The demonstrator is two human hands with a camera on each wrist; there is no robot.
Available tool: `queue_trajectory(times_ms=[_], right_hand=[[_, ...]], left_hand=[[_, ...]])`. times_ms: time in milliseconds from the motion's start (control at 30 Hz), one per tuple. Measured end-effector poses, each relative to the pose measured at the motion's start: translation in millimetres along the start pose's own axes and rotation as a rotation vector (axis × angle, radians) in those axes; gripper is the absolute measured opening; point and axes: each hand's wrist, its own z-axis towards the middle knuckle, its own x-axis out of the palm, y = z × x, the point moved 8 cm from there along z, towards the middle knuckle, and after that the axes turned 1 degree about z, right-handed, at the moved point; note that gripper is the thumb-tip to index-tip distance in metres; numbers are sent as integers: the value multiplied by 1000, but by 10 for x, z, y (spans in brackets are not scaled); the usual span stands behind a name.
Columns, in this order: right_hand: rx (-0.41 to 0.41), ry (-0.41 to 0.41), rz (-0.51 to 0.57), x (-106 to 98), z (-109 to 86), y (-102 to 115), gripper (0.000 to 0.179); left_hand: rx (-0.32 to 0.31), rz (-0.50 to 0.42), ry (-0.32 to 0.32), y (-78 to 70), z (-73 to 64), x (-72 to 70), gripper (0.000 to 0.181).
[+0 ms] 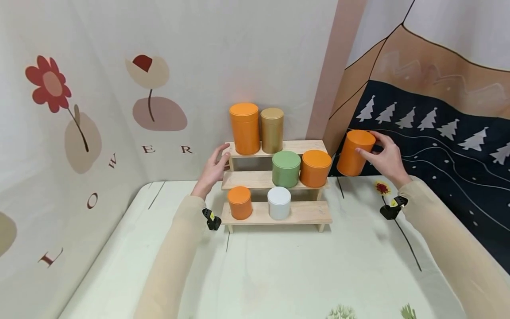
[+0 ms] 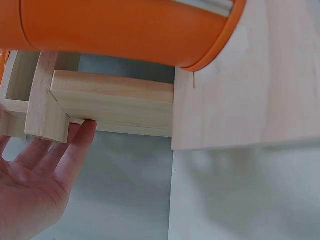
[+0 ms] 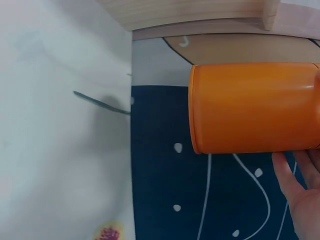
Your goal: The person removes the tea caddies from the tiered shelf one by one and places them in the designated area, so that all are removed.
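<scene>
Off the right end of a three-tier wooden stand [image 1: 255,179], my right hand [image 1: 384,159] grips a tall orange canister [image 1: 356,153] between thumb and fingers. The canister is raised and tilted slightly; its plain side fills much of the right wrist view. My left hand [image 1: 215,168] touches the left end of the stand near the top tier, its fingers [image 2: 82,145] extended along the wooden side. On the top tier stand a tall orange canister [image 1: 245,130] and a gold one [image 1: 272,133]. A green canister [image 1: 286,170] and an orange one [image 1: 315,168] share the middle tier.
The lowest tier carries a small orange canister [image 1: 240,204] and a white one [image 1: 279,204]. The stand is on a table with a pale cloth [image 1: 279,266]. Behind it hangs a light curtain [image 1: 207,57], with a dark tree-patterned cloth [image 1: 438,155] at the right.
</scene>
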Motion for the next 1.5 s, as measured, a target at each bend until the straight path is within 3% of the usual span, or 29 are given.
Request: queue_trajectory(times_ms=[400, 1167, 1500], right_hand=[[28, 18, -5, 170, -83, -193, 79], [70, 65, 28, 461, -198, -361, 78], [83, 58, 34, 537, -229, -456, 77]], left_hand=[[-16, 5, -5, 3, -11, 0, 47], [-15, 29, -21, 7, -9, -15, 47], [-34, -4, -10, 19, 3, -10, 47]])
